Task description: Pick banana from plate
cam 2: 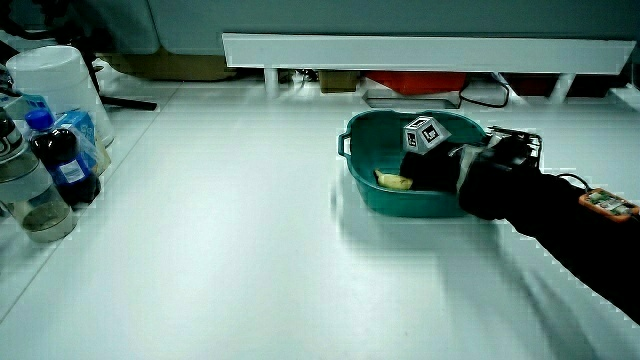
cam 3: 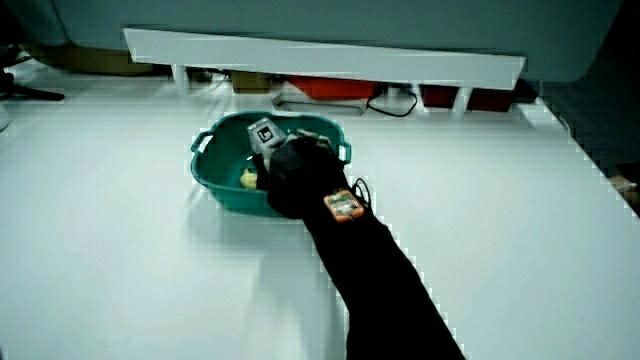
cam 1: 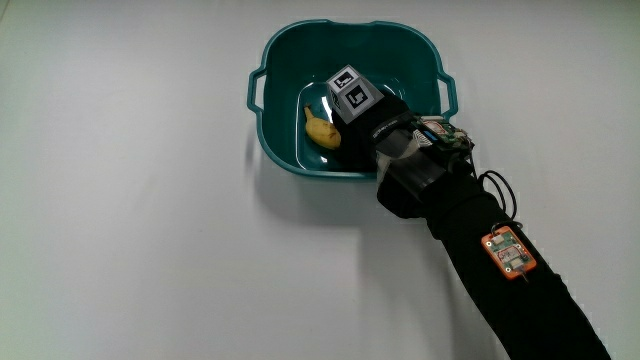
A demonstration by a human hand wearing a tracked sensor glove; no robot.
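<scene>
A small yellow banana (cam 1: 320, 130) lies inside a teal basin (cam 1: 262, 80) with two handles; no plate is in view. The hand (cam 1: 365, 115) in its black glove reaches into the basin from the rim nearer the person and sits right beside the banana, covering one end of it. The patterned cube (cam 1: 351, 93) on the hand's back faces up. In both side views the banana (cam 2: 393, 181) (cam 3: 248, 179) shows as a yellow patch next to the hand (cam 2: 435, 160) (cam 3: 290, 165), low inside the basin (cam 2: 370, 195) (cam 3: 215, 178).
An orange tag (cam 1: 509, 252) sits on the black forearm. In a side view, a dark bottle (cam 2: 62, 160), a clear bottle (cam 2: 25, 195) and a white tub (cam 2: 50, 75) stand together at the table's edge. A low white partition (cam 2: 430, 50) lines the table.
</scene>
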